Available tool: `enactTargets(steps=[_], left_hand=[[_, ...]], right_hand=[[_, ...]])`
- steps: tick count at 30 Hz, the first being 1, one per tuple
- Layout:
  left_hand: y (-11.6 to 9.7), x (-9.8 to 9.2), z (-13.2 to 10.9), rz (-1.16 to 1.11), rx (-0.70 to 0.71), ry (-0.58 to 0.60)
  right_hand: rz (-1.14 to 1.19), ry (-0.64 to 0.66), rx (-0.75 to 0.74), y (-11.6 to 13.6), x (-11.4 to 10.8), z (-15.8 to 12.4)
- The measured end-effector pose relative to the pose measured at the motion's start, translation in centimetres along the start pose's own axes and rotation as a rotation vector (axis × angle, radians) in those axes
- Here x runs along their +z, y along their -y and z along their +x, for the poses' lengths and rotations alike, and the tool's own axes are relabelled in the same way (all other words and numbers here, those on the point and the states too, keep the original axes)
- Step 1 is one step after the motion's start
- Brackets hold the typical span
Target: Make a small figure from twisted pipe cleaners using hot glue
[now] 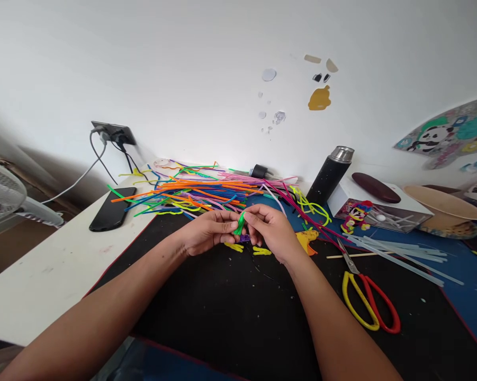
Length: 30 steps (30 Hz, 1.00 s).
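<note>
Fingers of the left hand (pixel 206 233) and right hand (pixel 272 233) pinch a small green piece (pixel 240 224) between thumb and forefinger, one hand at each side of it, over the far part of the black mat (pixel 230 312). Just beneath the fingers lie a purple piece (pixel 244 238) and two yellow bits (pixel 233 247). Open mat spreads between the forearms down to its red near edge; the left red edge slants past the left forearm, and beyond it the white surface (pixel 43 275) runs on, with a phone (pixel 113 210) near its outer edge.

Room is tighter ahead: the stems (pixel 202 189) pile up just past the hands, close to the wall (pixel 182 69). An orange-yellow piece (pixel 307 241) sits just beside the right wrist. Farther right, the scissors (pixel 369 301) lie with blades apart, near pale sticks (pixel 405 256) and a figure (pixel 356 217). A flask (pixel 329 177) and box (pixel 339 198) stand behind these.
</note>
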State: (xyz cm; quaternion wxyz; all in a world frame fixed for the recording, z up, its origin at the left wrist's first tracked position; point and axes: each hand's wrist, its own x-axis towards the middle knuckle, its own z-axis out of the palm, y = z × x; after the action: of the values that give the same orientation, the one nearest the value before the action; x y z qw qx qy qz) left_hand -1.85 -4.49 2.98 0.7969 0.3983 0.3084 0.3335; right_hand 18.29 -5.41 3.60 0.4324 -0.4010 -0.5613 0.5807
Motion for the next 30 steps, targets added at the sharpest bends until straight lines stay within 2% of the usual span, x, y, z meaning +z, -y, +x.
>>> enactTargets(steps=[6,12,30], left_hand=[[-0.11,0.09,-0.14,-0.051,-0.027,0.047],[0.06,0.05,0.19,-0.039,-0.004,-0.010],[0.25,0.07,0.05,0.025,-0.017,0.003]], right_hand=[[0.036,-0.020,-0.024,0.10,-0.01,0.02],[0.039,-0.024,-0.011,0.35,0.17,-0.17],[0.016,-0.004,0.013,0.17,0.10,-0.03]])
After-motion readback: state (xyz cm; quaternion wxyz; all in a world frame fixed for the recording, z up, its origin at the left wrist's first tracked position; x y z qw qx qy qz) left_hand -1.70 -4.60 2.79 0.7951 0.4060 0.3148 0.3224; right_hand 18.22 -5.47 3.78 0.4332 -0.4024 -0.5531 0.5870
